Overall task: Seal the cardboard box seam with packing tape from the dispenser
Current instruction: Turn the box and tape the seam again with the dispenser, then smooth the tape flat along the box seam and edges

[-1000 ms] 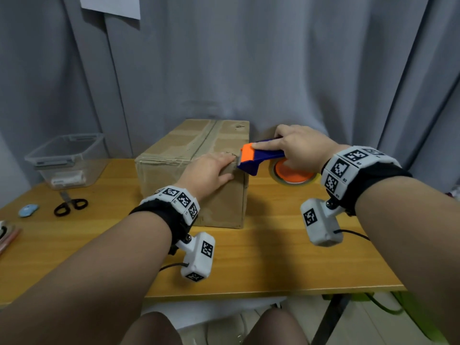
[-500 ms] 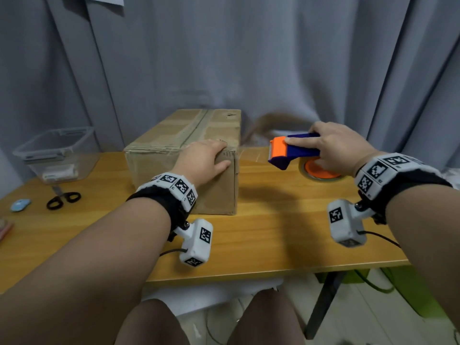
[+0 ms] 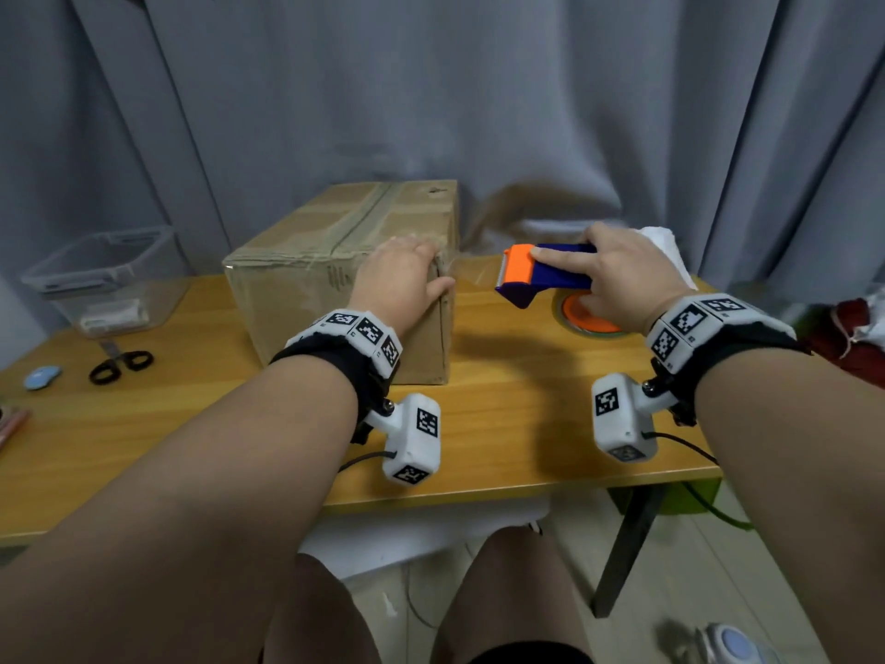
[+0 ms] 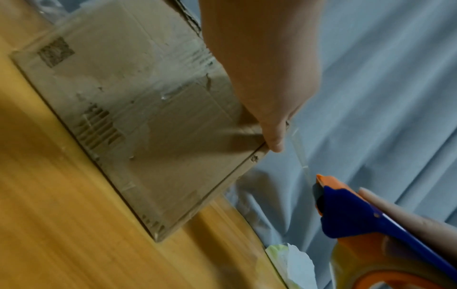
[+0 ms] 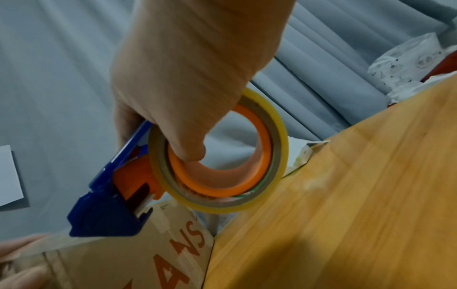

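Note:
The cardboard box (image 3: 306, 280) sits on the wooden table (image 3: 503, 424), with old tape along its top seam. My left hand (image 3: 400, 275) lies on the box's near right top corner, thumb (image 4: 273, 139) against the edge. To the right, my right hand (image 3: 622, 275) grips the blue and orange tape dispenser (image 3: 541, 275), fingers hooked through the tape roll (image 5: 279, 136). A clear strip of tape (image 4: 299, 148) runs from the corner under my left hand to the dispenser's orange head (image 4: 326, 181). The dispenser hangs just above the table, clear of the box (image 5: 123, 264).
A clear plastic bin (image 3: 105, 280) stands at the far left, with black scissors (image 3: 119, 366) and a small blue object (image 3: 42, 377) in front of it. A grey curtain (image 3: 479, 112) hangs close behind the table. White crumpled paper (image 3: 665, 246) lies behind my right hand.
My right hand has drawn the dispenser rightward away from the box corner, stretching out clear tape. My left hand has stayed on the corner.

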{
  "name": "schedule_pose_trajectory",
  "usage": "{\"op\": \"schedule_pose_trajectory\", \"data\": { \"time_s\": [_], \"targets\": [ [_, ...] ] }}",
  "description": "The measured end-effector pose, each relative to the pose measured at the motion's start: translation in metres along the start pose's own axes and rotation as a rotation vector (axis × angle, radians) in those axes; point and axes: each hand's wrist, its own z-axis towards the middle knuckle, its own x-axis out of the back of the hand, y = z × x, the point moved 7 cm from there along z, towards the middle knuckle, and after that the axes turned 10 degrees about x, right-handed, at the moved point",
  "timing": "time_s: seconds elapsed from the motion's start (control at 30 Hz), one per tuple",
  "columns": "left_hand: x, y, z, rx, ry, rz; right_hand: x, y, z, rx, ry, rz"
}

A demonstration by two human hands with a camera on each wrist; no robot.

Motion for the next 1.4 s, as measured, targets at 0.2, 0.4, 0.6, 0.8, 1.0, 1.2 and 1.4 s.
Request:
{"op": "schedule_pose_trajectory", "data": {
  "time_s": [0.2, 0.4, 0.6, 0.8, 1.0, 1.2, 1.4],
  "targets": [
    [-0.005, -0.006, -0.002, 0.001, 0.029, 0.009, 0.002, 0.006, -0.022, 0.022, 0.108, 0.071],
    [-0.001, -0.004, -0.004, 0.008, 0.057, 0.021, -0.007, 0.028, -0.06, -0.028, 0.018, 0.026],
    [-0.001, -0.003, -0.005, 0.014, 0.055, 0.025, -0.028, 0.008, -0.031, -0.078, -0.362, 0.016],
    [-0.001, -0.004, -0.003, -0.005, 0.049, 0.016, -0.038, -0.024, 0.006, -0.162, -0.522, 0.054],
    [-0.001, -0.004, -0.003, -0.021, 0.045, 0.01, -0.041, -0.023, 0.004, -0.28, -0.693, -0.154],
    [-0.002, -0.003, -0.004, -0.022, 0.067, -0.005, -0.038, 0.013, -0.012, -0.643, -0.269, 0.326],
    [-0.003, -0.004, -0.004, -0.032, 0.061, 0.005, -0.077, 0.009, -0.029, -0.93, -0.18, 0.719]
  ]
}}
